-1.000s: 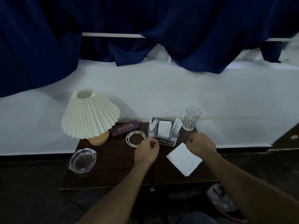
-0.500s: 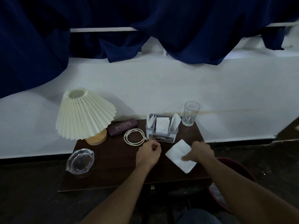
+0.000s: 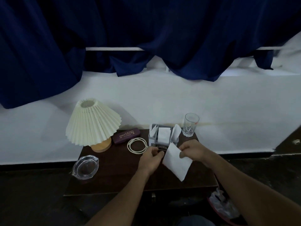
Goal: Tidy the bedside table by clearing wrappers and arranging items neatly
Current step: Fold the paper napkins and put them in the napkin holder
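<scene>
Bare dark wooden desk (image 3: 117, 175) between clear glass ashtray (image 3: 85, 167) and white folded napkin (image 3: 177, 162); back row crowded.

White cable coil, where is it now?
Head view, centre of the table: the white cable coil lies flat between the purple glasses case and the grey napkin holder, just beyond the left hand.

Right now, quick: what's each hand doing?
Left hand: fingers curled beside the white napkin; whether it holds anything cannot be told.
Right hand: pinches the white napkin.

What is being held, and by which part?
The right hand pinches a white napkin by its upper right edge; whether the left hand holds anything is unclear.
</scene>
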